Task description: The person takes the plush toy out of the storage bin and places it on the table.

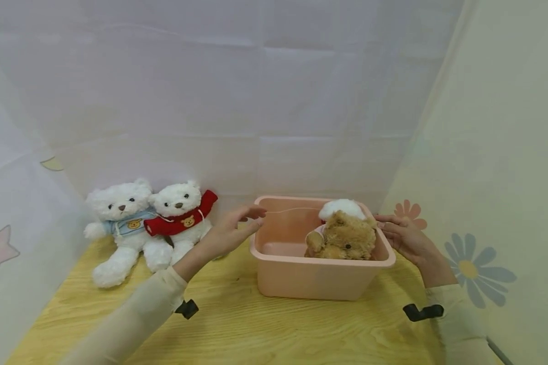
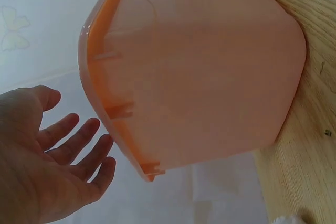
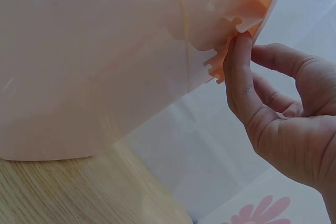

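Pink plastic bin (image 1: pixel 301 279) upright on wooden table, open top; brown teddy bear (image 1: pixel 344 238) sits inside at right end, facing camera.

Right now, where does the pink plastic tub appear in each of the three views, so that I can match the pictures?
Head view: the pink tub stands right of centre on the wooden table.
Left wrist view: its side wall fills the upper middle, the left hand open beside it, apart.
Right wrist view: it fills the upper left; the right hand touches its rim.
Shared landmark: the yellow wooden table.
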